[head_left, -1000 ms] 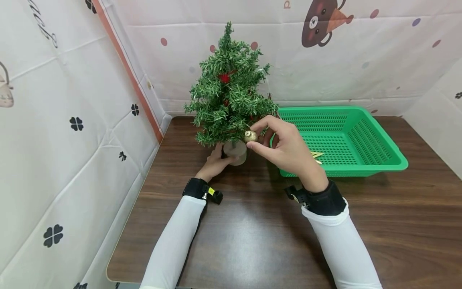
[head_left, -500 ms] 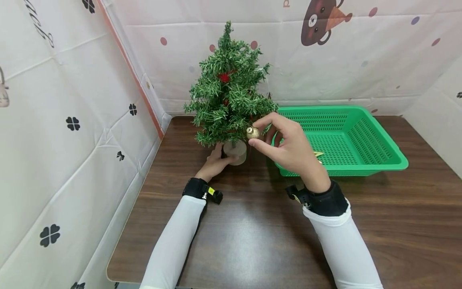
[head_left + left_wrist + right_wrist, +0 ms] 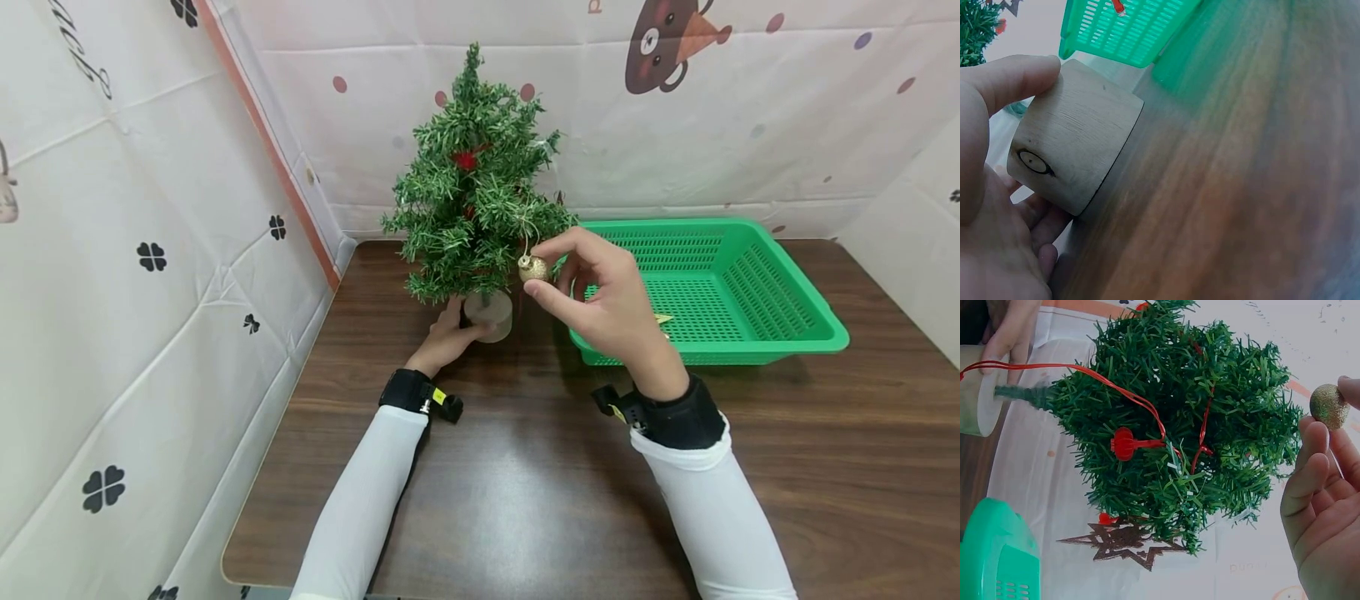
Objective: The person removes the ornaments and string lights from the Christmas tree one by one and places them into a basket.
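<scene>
A small green artificial Christmas tree (image 3: 480, 192) stands upright on a round wooden base (image 3: 1079, 134). My left hand (image 3: 444, 340) grips that base, thumb on the near side and fingers round behind. Between thumb and fingertips, my right hand (image 3: 603, 292) pinches a glittery gold bauble (image 3: 533, 267) in front of the lower right branches. A thin hanging loop (image 3: 527, 227) rises from the bauble's cap. In the right wrist view a red lantern-shaped piece (image 3: 1124, 444) on red cord and a dark glittery star (image 3: 1127, 540) hang on the tree.
Right of the tree sits a green plastic basket (image 3: 813, 321), with a gold piece (image 3: 663, 318) inside, partly hidden by my right hand. A patterned white cloth (image 3: 810, 125) hangs behind the brown wooden table (image 3: 502, 492).
My right hand has drawn the gold bauble slightly to the right and up, and its loop now shows above it. The left hand stays on the base.
</scene>
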Motion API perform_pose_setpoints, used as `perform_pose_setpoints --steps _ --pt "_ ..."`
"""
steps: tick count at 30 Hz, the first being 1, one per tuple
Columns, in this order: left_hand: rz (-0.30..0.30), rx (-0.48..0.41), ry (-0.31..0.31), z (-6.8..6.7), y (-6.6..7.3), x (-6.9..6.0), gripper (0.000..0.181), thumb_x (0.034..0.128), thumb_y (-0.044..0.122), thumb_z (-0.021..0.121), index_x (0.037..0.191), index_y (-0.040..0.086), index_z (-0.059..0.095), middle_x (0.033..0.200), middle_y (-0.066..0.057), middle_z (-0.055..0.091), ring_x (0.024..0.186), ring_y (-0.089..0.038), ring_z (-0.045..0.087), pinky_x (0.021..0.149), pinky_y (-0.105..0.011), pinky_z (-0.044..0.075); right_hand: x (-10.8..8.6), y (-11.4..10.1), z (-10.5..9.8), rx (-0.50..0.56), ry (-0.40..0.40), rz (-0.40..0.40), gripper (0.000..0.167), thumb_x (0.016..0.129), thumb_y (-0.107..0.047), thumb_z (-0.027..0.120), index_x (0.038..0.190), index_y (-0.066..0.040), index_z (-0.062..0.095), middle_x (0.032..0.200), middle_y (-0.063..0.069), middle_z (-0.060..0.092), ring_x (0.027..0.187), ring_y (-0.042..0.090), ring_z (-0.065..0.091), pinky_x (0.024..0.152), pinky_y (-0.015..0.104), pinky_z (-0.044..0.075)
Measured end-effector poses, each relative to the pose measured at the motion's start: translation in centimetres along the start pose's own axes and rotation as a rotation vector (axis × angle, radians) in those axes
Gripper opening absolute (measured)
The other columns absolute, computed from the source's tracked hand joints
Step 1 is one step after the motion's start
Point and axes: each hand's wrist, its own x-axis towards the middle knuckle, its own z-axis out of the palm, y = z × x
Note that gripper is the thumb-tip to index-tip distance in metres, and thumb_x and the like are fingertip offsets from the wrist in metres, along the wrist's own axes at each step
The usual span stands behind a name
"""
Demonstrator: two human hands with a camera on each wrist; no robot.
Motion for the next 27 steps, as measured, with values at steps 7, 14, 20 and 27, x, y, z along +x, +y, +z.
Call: perform_pose_setpoints --steps 7,14,20,27 --pt "0.006 -0.003 -0.006 0.0 0.0 -0.1 0.093 0.0964 0.052 0.063 0.165 0.023 0.009 0.172 -0.005 0.01 0.16 -0.031 -0.001 0.124 -0.064 -0.006 0.1 -0.1 -0.4 -0.012 0.029 0.014 0.028 0.084 0.002 0.08 0.11 -0.007 0.072 0.089 0.0 0.068 0.062 0.008 0.055 0.051 0.022 0.042" --pt "-0.013 -0.017 -0.022 -0.1 -0.1 -0.1 0.096 0.0961 0.053 0.064 0.166 0.022 0.005 0.173 -0.004 0.005 0.159 -0.031 -0.005 0.124 -0.063 -0.006 0.0 0.2 -2.5 -0.077 0.099 0.034 0.028 0.085 0.002 0.08 0.111 -0.004 0.072 0.096 -0.004 0.069 0.063 0.009 0.056 0.055 0.02 0.046" --pt "0.004 -0.022 -0.026 -0.1 -0.2 0.2 0.094 0.0961 0.052 0.064 0.165 0.021 0.009 0.173 -0.006 0.006 0.159 -0.032 -0.004 0.124 -0.063 -0.008 -0.2 1.0 -4.5 -0.127 0.187 0.054 0.029 0.085 0.004 0.077 0.112 -0.003 0.073 0.099 -0.013 0.067 0.064 0.007 0.056 0.058 0.018 0.047" --pt "-0.041 -0.015 -0.021 0.0 -0.3 0.1 0.095 0.0948 0.056 0.064 0.165 0.024 0.01 0.173 -0.002 -0.004 0.159 -0.031 -0.008 0.125 -0.063 -0.003 -0.5 2.0 -6.0 -0.226 0.18 0.087 0.025 0.084 0.003 0.073 0.108 0.002 0.068 0.094 -0.011 0.065 0.062 0.003 0.055 0.056 0.016 0.044"
